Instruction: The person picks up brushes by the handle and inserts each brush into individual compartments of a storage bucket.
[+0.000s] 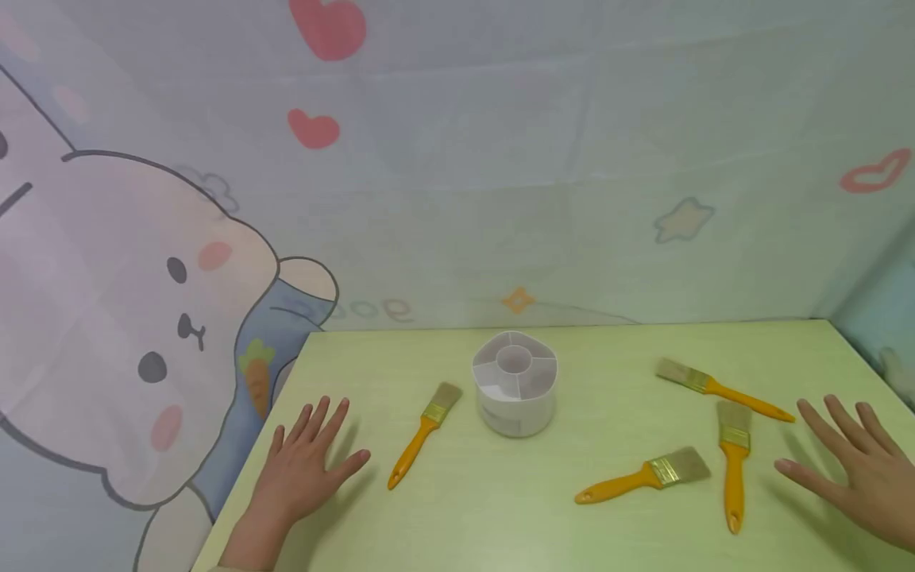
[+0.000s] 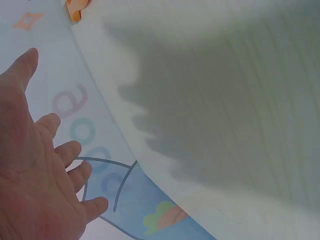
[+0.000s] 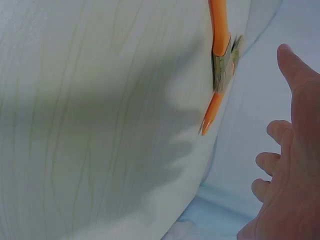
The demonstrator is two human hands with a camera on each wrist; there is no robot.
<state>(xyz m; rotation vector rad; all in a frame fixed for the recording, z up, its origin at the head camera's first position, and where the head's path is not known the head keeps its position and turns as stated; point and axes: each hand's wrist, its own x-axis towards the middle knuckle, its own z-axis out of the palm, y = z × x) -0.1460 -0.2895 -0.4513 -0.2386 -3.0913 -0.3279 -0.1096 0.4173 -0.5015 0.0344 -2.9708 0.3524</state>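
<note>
My left hand (image 1: 303, 469) hovers over the table's left side, fingers spread and holding nothing. Closest to it lies a paintbrush (image 1: 425, 434) with a yellow-orange handle, bristles pointing away. My right hand (image 1: 861, 477), also spread and bare, is above the right side. Left of that hand lie three similar brushes: one slanting at the back (image 1: 743, 397), one pointing away from me (image 1: 734, 465) and a sideways one (image 1: 643, 477). A white round organizer (image 1: 516, 389) with several compartments around a central tube stands between the hands. In the left wrist view, a brush handle's end (image 2: 76, 9) shows.
The pale yellow-green tabletop (image 1: 515, 508) has its back edge against a printed cloth (image 1: 457, 199) with hearts, stars and a large cartoon animal. Both hands cast shadows on the table. At the right, the table's side edge meets a bluish cloth (image 1: 882, 294).
</note>
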